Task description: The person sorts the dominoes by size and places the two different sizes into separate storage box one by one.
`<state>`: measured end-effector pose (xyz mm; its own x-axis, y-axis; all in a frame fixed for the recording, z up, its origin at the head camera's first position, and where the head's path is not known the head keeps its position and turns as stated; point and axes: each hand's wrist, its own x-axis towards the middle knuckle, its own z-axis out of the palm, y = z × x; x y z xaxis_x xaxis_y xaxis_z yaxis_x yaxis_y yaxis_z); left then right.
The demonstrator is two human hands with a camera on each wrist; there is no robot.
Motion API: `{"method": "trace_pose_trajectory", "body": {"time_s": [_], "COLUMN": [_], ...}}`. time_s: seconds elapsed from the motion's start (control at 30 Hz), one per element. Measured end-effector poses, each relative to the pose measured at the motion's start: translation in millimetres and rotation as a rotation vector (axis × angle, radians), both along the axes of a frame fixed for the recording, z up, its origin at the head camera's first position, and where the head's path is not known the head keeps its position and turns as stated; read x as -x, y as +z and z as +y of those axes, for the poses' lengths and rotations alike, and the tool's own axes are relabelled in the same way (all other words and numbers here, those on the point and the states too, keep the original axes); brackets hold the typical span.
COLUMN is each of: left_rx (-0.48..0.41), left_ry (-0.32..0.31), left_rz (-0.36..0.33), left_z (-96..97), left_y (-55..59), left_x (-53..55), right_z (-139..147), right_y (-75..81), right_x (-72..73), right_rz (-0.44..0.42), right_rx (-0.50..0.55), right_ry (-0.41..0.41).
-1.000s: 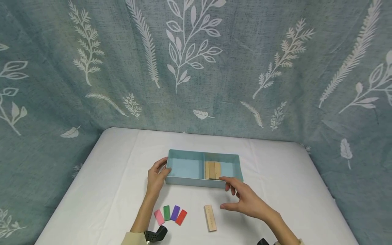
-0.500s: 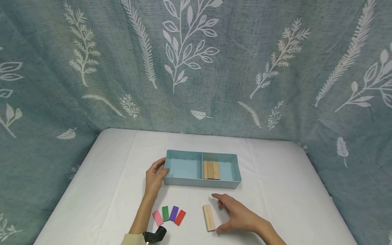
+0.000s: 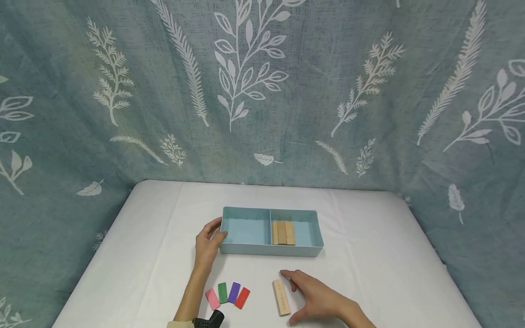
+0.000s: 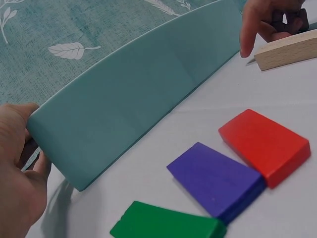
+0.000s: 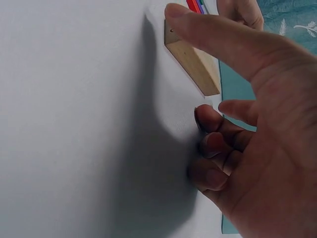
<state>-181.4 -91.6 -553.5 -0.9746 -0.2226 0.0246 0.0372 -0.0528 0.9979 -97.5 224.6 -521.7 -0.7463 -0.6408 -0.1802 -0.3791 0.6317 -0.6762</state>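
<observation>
My left hand grips the left end of a two-compartment blue-green box, the thumb over its rim. In the left wrist view the fingers reach round the corner of the box. A pale wooden block with faint marks on top lies on the table in front of the box. Beside it hovers my right hand, thumb and index finger spread near its two ends. The right wrist view shows the wooden block beyond the index finger or thumb, with nothing gripped; contact there is hard to tell.
Several wooden blocks stand side by side against the divider in the right compartment. Pink, green, purple and red blocks lie fanned out on the white-covered table. A patterned curtain hangs behind.
My right hand has drawn back from the front edge of the box to the lone wooden block, its thumb and index finger spread wide. The left hand has kept its grip on the box.
</observation>
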Motion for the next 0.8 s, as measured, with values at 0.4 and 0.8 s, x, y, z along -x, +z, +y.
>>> {"method": "trace_pose_trajectory", "body": {"time_s": [0.4, 0.8], "left_rx": [-0.018, -0.015], "left_ry": [-0.014, -0.004], "left_rz": [0.013, 0.011], "left_z": [0.1, 1.2], "left_y": [1.2, -0.8], "left_x": [0.0, -1.3], "right_z": [3.3, 3.2], "right_y": [-1.6, -6.3], "right_x": [-1.2, -5.4], "right_rz": [0.037, 0.085], "right_rx": [0.006, 0.026], "right_ry": [0.01, 0.001]}}
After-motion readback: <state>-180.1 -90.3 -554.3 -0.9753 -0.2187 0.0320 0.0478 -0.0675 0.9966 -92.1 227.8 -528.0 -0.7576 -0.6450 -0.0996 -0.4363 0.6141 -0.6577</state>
